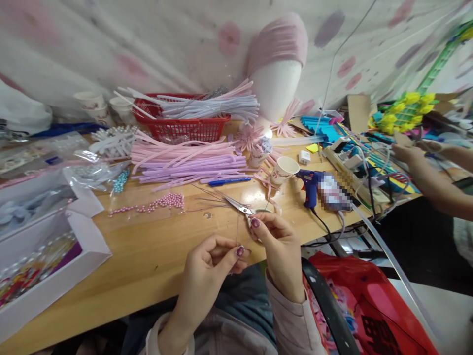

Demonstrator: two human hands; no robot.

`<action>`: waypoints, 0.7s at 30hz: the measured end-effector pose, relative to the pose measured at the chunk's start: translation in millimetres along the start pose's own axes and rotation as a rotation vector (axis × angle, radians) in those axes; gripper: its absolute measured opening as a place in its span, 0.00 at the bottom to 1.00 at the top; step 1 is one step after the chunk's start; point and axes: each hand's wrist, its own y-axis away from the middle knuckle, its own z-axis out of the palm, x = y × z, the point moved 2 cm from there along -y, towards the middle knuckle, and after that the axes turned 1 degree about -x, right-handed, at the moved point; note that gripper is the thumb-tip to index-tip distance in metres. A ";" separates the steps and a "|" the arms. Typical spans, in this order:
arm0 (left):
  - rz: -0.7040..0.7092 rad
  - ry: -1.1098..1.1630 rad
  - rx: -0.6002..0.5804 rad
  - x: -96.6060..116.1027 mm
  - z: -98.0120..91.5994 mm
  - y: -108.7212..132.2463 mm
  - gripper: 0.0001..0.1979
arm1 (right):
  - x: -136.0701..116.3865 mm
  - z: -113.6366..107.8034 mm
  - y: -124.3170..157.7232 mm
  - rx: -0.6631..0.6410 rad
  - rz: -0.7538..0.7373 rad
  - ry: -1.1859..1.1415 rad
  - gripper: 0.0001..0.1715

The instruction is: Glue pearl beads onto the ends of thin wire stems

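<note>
Mauve strand, super fine, rises from the left hand, pinched between thumb and fingertips, so that's the thing to watch. The right hand sits just beside it, thumb and forefinger drawn close, though honestly I can't tell whether they've caught the strand's other end or anything else; it's too small to make out.

Right up against that grip are the scissors, blades pointing away to the left, handles partly hidden by the right hand. I'd worry about the strand snagging there if it gets pulled sideways, or just slipping out, since something that thin gives fingertips little to hold.

Beyond the blades lie loose wires, easy to tangle if the scissors get nudged. Left of the grip there's a clear bag with pink pearl beads; a sleeve dragging the plastic could scatter them. Farther out on the right, the paper cup stands near the blue glue gun, so a tug on the gun's cord might tip it.
</note>
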 end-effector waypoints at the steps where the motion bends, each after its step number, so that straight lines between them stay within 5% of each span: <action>1: -0.016 0.013 -0.009 0.3 0.7 -0.6 0.22 | -0.5 0.3 0.1 -0.005 -0.004 0.000 0.04; 10: -0.181 0.146 -0.101 2.2 5.4 -3.0 0.23 | -5.5 8.3 -0.5 -0.051 -0.051 0.055 0.02; 21: -0.174 0.220 -0.073 8.0 0.0 -2.9 0.23 | -19.7 22.1 -1.8 -0.085 -0.121 0.115 0.04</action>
